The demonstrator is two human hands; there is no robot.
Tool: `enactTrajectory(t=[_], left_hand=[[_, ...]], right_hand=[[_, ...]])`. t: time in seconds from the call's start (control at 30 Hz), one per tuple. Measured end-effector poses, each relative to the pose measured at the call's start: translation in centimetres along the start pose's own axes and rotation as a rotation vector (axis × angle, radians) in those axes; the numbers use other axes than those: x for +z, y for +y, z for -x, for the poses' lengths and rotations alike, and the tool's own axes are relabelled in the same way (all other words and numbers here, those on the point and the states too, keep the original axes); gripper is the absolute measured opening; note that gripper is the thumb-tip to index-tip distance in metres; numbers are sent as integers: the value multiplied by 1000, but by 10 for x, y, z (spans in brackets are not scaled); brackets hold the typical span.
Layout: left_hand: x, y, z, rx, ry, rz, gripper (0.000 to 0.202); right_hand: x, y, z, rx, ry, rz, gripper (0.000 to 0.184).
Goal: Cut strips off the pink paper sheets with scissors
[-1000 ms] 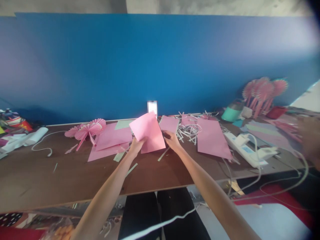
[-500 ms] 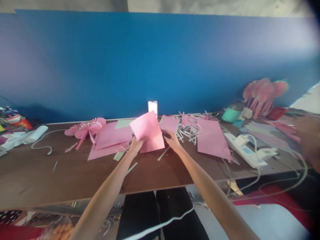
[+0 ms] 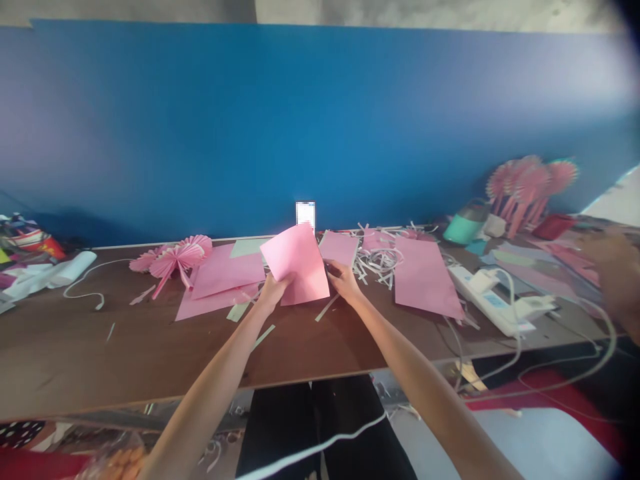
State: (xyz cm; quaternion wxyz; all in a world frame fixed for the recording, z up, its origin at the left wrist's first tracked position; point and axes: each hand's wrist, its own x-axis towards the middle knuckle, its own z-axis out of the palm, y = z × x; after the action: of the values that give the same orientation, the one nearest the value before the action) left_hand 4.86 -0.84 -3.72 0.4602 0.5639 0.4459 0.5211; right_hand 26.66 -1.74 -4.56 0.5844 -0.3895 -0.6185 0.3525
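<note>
A pink paper sheet [image 3: 296,261] is held tilted above the brown table [image 3: 125,353]. My left hand [image 3: 273,292] pinches its lower left corner. At its right edge my right hand [image 3: 344,281] is closed around a dark thing I cannot make out. More pink sheets [image 3: 226,275] lie flat to the left, under the raised one.
Pink paper fans [image 3: 173,259] lie at the left, and more fans [image 3: 530,183] stand at the far right. Paper strips [image 3: 376,259], a large pink sheet [image 3: 424,275], a white power strip [image 3: 493,300] with cords and a phone [image 3: 305,214] against the blue wall. Another person's hand [image 3: 617,273] is at the right edge.
Almost nothing has moved: both hands keep their hold on the raised pink sheet. The other person's hand at the right edge has shifted slightly.
</note>
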Motion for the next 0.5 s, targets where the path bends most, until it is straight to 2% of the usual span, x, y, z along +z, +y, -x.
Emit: enactTrajectory(t=[0.13, 0.5], left_hand=[[0, 2, 1, -15, 27, -9, 42], [-2, 6, 1, -29, -11, 44, 47]], right_hand=[[1, 1, -1, -2, 13, 22, 38], [0, 0, -1, -18, -5, -33, 40]])
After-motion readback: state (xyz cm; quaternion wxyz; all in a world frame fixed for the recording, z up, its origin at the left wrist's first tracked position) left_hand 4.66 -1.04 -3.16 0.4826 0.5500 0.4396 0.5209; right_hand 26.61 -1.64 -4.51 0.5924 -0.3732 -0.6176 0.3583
